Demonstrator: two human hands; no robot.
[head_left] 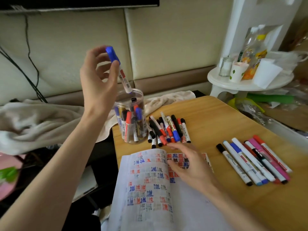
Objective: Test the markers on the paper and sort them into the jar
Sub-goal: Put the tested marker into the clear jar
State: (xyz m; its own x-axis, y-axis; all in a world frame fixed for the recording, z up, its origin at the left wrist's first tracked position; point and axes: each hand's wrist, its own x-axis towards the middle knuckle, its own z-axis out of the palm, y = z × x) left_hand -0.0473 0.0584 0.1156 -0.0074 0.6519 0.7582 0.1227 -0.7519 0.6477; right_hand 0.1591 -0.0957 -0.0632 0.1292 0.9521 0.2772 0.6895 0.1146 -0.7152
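Note:
My left hand (pixel 98 75) pinches a blue-capped marker (pixel 124 79) by its cap, holding it upright with its lower end just at the mouth of the clear plastic jar (pixel 133 100). The jar stands on the wooden table and holds several markers. My right hand (pixel 186 162) rests with straight fingers on the open notebook (pixel 150 189), which is covered in red, blue and black test marks. Its fingertips reach toward a pile of markers (pixel 168 129) just right of the jar.
A second row of thin markers (pixel 253 160) lies at the right of the wooden table (pixel 216 117). A beige towel (pixel 41 120) drapes left of and behind the jar. A white round stand (pixel 246 82) with cups and bottles is at the back right.

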